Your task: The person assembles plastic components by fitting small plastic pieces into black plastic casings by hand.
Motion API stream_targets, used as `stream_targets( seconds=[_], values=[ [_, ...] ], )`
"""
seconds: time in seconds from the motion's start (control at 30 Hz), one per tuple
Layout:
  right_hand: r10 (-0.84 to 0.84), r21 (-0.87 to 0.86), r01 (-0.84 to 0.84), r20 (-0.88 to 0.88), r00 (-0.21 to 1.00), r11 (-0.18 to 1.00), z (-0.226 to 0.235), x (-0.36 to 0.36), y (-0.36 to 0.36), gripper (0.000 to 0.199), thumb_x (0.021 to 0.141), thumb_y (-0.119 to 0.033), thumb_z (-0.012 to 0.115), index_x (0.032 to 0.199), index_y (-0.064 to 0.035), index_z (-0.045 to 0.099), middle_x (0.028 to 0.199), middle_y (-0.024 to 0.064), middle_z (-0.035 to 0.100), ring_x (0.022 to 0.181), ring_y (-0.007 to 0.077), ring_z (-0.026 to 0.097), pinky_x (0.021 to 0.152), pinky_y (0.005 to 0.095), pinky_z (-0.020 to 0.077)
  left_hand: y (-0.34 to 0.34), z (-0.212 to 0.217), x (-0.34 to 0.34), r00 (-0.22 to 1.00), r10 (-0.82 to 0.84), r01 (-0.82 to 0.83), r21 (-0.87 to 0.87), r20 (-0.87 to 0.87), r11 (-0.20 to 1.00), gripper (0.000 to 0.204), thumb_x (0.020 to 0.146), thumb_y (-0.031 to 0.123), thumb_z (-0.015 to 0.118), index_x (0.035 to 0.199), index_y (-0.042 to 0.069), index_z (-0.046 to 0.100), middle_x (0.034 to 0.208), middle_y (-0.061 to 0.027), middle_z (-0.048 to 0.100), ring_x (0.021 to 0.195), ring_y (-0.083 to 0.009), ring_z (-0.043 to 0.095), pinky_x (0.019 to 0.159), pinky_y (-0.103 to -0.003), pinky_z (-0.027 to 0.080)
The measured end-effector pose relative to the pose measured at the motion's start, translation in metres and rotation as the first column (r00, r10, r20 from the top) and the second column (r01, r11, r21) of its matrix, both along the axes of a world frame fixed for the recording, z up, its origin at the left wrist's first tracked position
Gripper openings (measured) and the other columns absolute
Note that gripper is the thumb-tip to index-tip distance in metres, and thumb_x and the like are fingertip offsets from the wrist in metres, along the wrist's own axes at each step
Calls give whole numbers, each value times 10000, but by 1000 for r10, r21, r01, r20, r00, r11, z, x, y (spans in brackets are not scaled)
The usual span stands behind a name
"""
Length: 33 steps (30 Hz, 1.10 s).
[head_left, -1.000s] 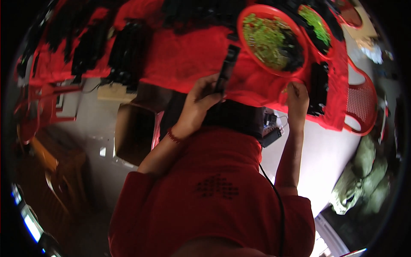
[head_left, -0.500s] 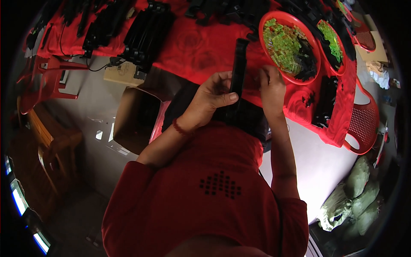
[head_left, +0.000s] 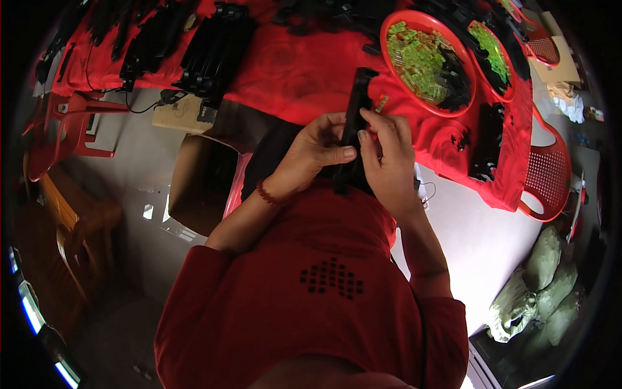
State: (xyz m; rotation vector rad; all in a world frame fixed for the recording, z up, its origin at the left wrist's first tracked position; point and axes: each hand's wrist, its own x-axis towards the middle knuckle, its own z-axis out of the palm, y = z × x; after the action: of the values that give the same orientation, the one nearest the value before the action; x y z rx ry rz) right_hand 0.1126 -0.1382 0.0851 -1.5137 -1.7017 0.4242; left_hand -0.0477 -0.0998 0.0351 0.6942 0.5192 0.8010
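A long, narrow black plastic strip (head_left: 359, 97) stands tilted in front of me, its upper end leaning right over the near edge of the table. My left hand (head_left: 310, 152) is closed round its middle, thumb across the front. The thumb and fingers of my right hand (head_left: 391, 150) are pinched together against the strip's right side. Whether a small part sits between those fingertips is hidden. Just beyond them, on the red cloth, lies a small yellowish piece (head_left: 381, 104). A red oval tray (head_left: 472, 104) beyond my right hand holds yellow-green clear pieces and black bits.
Black strips (head_left: 217, 48) lie in a stack on the red tablecloth (head_left: 291, 71) at the left. A second red tray (head_left: 516, 84) stands farther right, near a red chair (head_left: 551, 172). An open cardboard box (head_left: 194, 185) is on the floor to my left.
My right hand has come from beside the tray down to the strip and now touches it. The strip has shifted slightly down and left in my left hand. The small yellowish piece has come into view.
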Motion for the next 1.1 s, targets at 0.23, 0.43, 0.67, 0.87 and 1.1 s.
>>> stream_targets(
  seconds=[0.23, 0.43, 0.67, 0.87, 1.1],
  values=[
    [85, -204, -57, 129, 988, 977, 1, -6, -28, 638, 801, -285, 753, 1277, 23, 458, 1092, 215, 555, 958, 386, 589, 812, 441, 499, 3, 5, 11, 984, 165, -156, -122, 71, 980, 474, 851, 24, 721, 1264, 31, 489, 995, -22, 604, 924, -115, 594, 860, -261, 490],
    [-54, -284, 90, 131, 990, 955, 1, 3, -37, 404, 797, -149, 681, 1109, 15, 486, 1019, 217, 549, 921, 404, 583, 789, 469, 498, -8, 14, 31, 977, 156, -123, 215, -145, 969, 533, 871, 60, 718, 1313, 34, 421, 1095, -47, 574, 979, -128, 574, 893, -279, 479],
    [-426, -23, 429, 90, 900, 903, 7, 80, -44, 350, 796, -17, 685, 1140, -6, 619, 919, 53, 560, 721, 118, 574, 604, 273, 474, -9, 17, 34, 969, 98, -27, 299, -225, 954, 459, 948, 111, 629, 1327, -8, 398, 1328, -134, 499, 1061, -194, 603, 946, -320, 495],
    [-810, 74, 808, 109, 577, 585, 26, 217, -60, 237, 781, -138, 651, 971, 3, 669, 796, 121, 638, 709, 242, 613, 648, 354, 479, -14, 3, 22, 943, -53, 111, 158, -330, 981, 294, 970, 32, 549, 1258, -19, 515, 1236, -115, 547, 1012, -167, 617, 890, -285, 518],
    [-787, -152, 848, 317, 529, 508, 6, 286, -71, 362, 774, -258, 613, 1048, -32, 686, 902, 129, 690, 828, 277, 671, 777, 385, 503, -15, -1, 20, 949, -72, 108, 103, -306, 989, 264, 964, 25, 550, 1227, 5, 556, 1166, -80, 576, 969, -147, 616, 875, -271, 516]
  ],
)
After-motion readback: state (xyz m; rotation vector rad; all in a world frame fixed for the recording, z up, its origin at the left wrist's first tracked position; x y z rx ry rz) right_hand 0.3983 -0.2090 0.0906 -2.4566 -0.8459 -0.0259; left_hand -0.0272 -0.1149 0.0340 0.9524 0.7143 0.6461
